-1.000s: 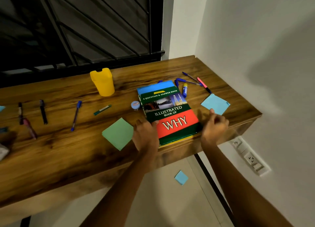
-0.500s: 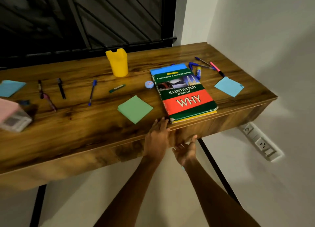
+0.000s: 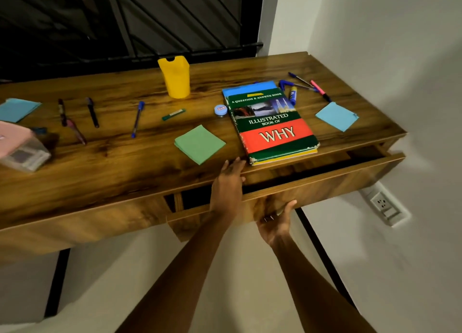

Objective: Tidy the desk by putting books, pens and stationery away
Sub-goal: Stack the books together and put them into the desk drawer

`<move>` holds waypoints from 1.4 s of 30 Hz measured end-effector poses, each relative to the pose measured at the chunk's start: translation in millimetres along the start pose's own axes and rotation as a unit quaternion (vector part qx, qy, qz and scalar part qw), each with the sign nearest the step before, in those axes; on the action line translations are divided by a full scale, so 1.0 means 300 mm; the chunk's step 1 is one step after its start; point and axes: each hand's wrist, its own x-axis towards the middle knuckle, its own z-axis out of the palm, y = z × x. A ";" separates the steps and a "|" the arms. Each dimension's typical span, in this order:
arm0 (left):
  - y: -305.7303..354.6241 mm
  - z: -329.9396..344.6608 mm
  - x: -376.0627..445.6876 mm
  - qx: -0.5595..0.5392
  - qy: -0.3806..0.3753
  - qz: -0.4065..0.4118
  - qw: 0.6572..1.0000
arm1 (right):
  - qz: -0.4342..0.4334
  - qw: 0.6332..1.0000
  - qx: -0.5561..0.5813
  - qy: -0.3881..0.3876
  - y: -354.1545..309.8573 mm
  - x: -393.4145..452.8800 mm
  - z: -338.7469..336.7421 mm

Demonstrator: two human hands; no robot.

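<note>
My right hand [image 3: 275,221] hooks under the part-open drawer [image 3: 325,180] front, my left hand [image 3: 228,182] lies flat on the desk [image 3: 100,172] edge, nearer the book [image 3: 272,122] just beyond it, spine pointing away from me.

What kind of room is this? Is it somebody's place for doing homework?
Probably a study corner at home: a wooden desk with a drawer, scattered pens, a yellow pen holder and a book.
</note>
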 end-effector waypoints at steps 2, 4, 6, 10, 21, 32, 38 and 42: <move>0.002 -0.011 -0.043 0.017 -0.014 0.042 0.999 | 0.001 0.999 -0.040 0.001 -0.034 -0.059 -0.030; -0.017 -0.020 -0.117 0.080 -0.019 0.124 0.989 | -0.061 0.993 -0.098 0.032 -0.068 -0.121 -0.038; -0.038 -0.015 -0.195 0.127 -0.016 0.156 0.980 | -0.234 0.946 -0.200 0.101 -0.118 -0.183 -0.032; 0.007 -0.054 -0.270 0.098 -0.062 0.093 0.989 | -0.478 0.572 -0.660 0.096 -0.237 -0.280 -0.027; 0.048 -0.158 -0.321 0.040 -0.182 -0.017 0.982 | -0.237 0.428 -0.866 -0.103 -0.352 -0.451 0.071; 0.157 -0.183 -0.444 -0.148 -0.454 -0.017 0.879 | -0.021 0.366 -0.915 -0.166 -0.424 -0.621 -0.029; 0.204 -0.140 -0.476 -0.234 -0.416 -0.095 0.874 | -0.009 0.335 -0.931 -0.144 -0.418 -0.664 -0.101; 0.214 -0.146 -0.439 -0.295 -0.289 -0.149 0.898 | 0.019 0.340 -0.929 -0.146 -0.411 -0.661 -0.062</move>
